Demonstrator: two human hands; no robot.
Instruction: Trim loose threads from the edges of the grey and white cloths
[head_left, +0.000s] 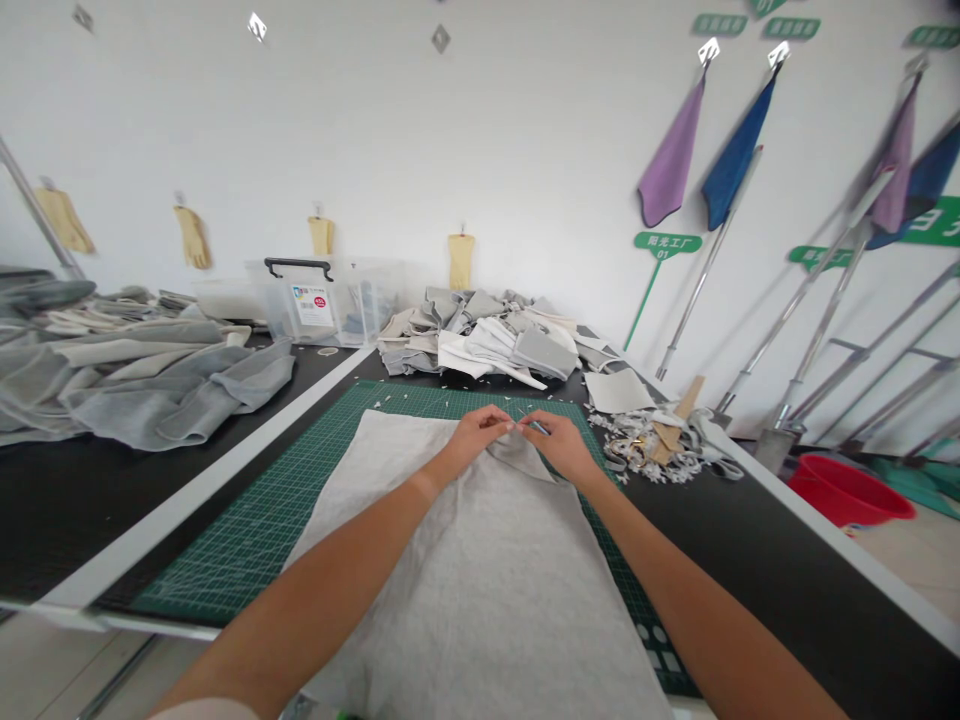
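Note:
A large light grey cloth (480,560) lies flat on a green cutting mat (247,520). Both my hands meet at the cloth's far edge. My left hand (474,434) pinches the fabric there with closed fingers. My right hand (559,443) is closed around a thin pen-like tool (537,427) whose tip points at the left fingers, and it rests on a folded-up corner of the cloth.
A heap of cut grey and white fabric pieces (487,340) lies beyond the mat. Scraps and scissors (652,445) sit at the right. Grey cloth (150,385) is piled on the left table, by a clear plastic box (322,300). A red basin (851,490) stands on the floor.

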